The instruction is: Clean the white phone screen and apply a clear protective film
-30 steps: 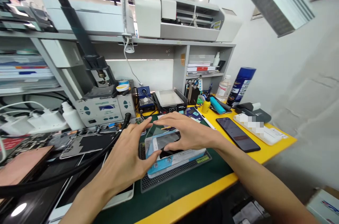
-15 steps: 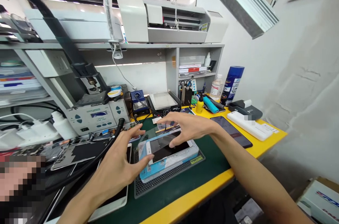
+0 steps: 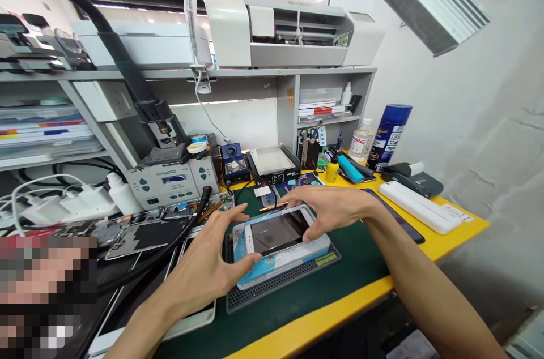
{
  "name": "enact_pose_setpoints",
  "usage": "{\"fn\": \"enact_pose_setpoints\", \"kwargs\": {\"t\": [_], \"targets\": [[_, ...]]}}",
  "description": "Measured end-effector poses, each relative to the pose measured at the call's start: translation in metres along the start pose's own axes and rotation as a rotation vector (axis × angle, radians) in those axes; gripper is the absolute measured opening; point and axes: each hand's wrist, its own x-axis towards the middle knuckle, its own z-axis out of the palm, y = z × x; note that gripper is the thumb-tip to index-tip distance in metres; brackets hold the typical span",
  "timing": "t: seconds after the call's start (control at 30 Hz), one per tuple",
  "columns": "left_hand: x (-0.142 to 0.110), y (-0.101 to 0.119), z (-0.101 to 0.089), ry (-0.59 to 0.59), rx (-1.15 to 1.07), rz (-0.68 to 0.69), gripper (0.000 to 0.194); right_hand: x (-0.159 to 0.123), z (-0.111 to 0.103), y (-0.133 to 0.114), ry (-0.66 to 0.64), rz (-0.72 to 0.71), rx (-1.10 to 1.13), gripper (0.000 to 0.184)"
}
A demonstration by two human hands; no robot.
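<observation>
Grip is wide open on left hand and right hand, thumbs by white phone's ends.

The white-framed phone with a black glass screen lies on a pale box patterned in light blue and white, above a dark grey mat with a fine mesh pattern and a yellow-green label. The surface is dark green in the middle and bright yellow along its edge; the tall cylindrical can is deep blue with white markings, the small squeeze bottle yellow.
</observation>
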Motion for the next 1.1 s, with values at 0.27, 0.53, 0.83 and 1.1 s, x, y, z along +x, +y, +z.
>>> {"fn": "enact_pose_setpoints", "kwargs": {"t": [0.27,0.53,0.83,1.1], "targets": [[-0.001,0.001,0.000,-0.024,-0.013,0.013,0.067,-0.001,0.003,0.000,-0.057,0.065,-0.092,0.083],[-0.002,-0.001,0.003,-0.073,-0.042,-0.025,0.071,-0.003,0.006,0.001,-0.040,0.106,-0.114,0.076],[0.003,0.009,-0.005,-0.161,-0.084,-0.078,0.071,-0.003,0.004,-0.007,-0.048,0.158,-0.128,0.069],[0.003,0.018,-0.013,-0.244,-0.103,-0.147,0.074,-0.004,0.002,-0.009,-0.116,0.189,-0.166,0.074]]}}
